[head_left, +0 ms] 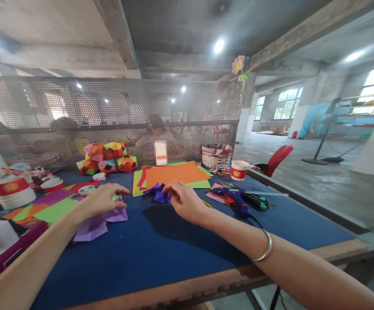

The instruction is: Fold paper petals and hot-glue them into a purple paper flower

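Note:
My left hand (pixel 104 199) reaches over light purple folded paper pieces (pixel 93 228) at the left of the table. Its fingers are stretched forward, with the thumb apart from them; whether they touch the paper is hard to tell. My right hand (pixel 185 201), with a silver bangle (pixel 267 246) further down the arm, has bent fingers at the right edge of a dark purple folded paper piece (pixel 161 196). The fingertips seem to pinch that piece. Just behind lies a stack of coloured sheets with an orange sheet (pixel 176 173) on top.
At right are a blue glue gun (pixel 235 199), a paper cup (pixel 239 171) and a woven basket (pixel 216 157). Folded paper balls (pixel 107 157) stand back left. Stacked cups (pixel 15 193) and coloured sheets (pixel 53 209) fill the left side. A perforated screen (pixel 109 103) borders the back, people behind it.

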The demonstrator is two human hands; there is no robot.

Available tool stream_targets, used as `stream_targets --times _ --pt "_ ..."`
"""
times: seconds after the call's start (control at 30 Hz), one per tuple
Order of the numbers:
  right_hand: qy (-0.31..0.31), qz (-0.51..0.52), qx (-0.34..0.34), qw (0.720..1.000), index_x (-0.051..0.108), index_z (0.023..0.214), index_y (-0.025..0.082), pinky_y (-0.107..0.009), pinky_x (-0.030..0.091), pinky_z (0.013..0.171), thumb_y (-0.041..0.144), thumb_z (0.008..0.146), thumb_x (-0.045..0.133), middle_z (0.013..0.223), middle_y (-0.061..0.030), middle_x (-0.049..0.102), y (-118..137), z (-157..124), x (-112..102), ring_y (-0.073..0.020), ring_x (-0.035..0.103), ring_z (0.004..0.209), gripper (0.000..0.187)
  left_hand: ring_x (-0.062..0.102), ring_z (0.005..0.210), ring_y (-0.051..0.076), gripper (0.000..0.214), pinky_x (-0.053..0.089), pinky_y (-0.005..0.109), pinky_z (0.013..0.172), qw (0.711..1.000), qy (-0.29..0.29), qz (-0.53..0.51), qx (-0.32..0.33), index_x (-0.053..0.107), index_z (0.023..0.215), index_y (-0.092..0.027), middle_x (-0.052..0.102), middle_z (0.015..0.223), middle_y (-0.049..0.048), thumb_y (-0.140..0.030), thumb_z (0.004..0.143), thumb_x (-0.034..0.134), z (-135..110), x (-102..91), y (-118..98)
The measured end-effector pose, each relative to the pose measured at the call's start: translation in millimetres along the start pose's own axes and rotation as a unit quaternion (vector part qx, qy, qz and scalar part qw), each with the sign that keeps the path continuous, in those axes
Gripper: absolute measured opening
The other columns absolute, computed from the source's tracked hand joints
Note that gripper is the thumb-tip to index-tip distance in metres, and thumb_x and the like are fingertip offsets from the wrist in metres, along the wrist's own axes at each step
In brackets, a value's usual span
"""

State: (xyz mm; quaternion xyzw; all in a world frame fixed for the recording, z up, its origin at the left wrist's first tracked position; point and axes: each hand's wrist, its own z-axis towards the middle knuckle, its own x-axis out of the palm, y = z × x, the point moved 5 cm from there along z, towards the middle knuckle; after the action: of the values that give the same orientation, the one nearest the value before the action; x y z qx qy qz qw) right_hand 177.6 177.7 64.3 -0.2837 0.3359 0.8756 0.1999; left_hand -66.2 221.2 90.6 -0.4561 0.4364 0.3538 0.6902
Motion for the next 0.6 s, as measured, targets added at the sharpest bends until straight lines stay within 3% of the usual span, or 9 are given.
stream_targets --times 0.13,0.2,0.27,0.4,0.6 --pt "0.002 0.005 -0.001 1.0 0.061 0.097 0.017 -0.032 0.045 0.081 -0.001 0.082 0.048 0.092 -0.0048 0.064 1.9 -0.7 1.1 -0.0153 0.057 0.083 0.027 0.069 0.077 0.026 0.022 0.05 0.035 0.073 0.999 -0.051 -0.002 -0.014 0.073 0.071 -0.024 0.076 0.076 0.0046 -0.041 0.067 0.06 -0.3 -2.8 -2.7" --pt "0.008 0.016 0.005 1.0 0.062 0.1 0.016 -0.032 0.045 0.082 0.006 0.088 0.048 0.097 -0.0063 0.066 5.7 -1.2 0.2 -0.0158 0.058 0.086 0.021 0.067 0.075 0.023 0.024 0.049 0.033 0.074 0.991 -0.116 -0.07 0.021 0.072 0.071 -0.024 0.076 0.077 0.0037 -0.045 0.071 0.06 -5.4 -6.9 -16.6" --pt "0.024 0.031 0.025 0.999 0.063 0.103 0.016 -0.032 0.045 0.08 0.02 0.095 0.05 0.099 -0.0072 0.067 10.2 -2.2 -0.3 -0.0166 0.06 0.087 0.015 0.067 0.075 0.023 0.023 0.05 0.033 0.075 0.978 -0.141 -0.142 0.061 0.071 0.072 -0.023 0.075 0.075 0.0034 -0.044 0.07 0.064 -12.6 -5.4 -34.3" --pt "0.083 0.075 0.066 0.992 0.064 0.111 0.017 -0.028 0.044 0.07 0.041 0.094 0.058 0.091 -0.0042 0.069 17.6 -6.3 5.6 -0.0155 0.06 0.079 0.03 0.066 0.074 0.021 0.02 0.05 0.031 0.072 0.956 -0.148 -0.212 0.138 0.072 0.072 -0.022 0.074 0.074 0.0022 -0.041 0.075 0.066 -27.0 6.1 -67.9" --pt "0.099 0.094 0.059 0.989 0.071 0.095 0.015 -0.024 0.041 0.065 0.019 0.088 0.063 0.078 -0.0013 0.068 13.6 -7.2 17.8 -0.0117 0.057 0.069 0.011 0.065 0.073 0.018 0.015 0.049 0.031 0.073 0.951 -0.103 -0.228 0.184 0.073 0.075 -0.021 0.072 0.075 0.0019 -0.033 0.079 0.065 -32.7 21.1 -81.8"
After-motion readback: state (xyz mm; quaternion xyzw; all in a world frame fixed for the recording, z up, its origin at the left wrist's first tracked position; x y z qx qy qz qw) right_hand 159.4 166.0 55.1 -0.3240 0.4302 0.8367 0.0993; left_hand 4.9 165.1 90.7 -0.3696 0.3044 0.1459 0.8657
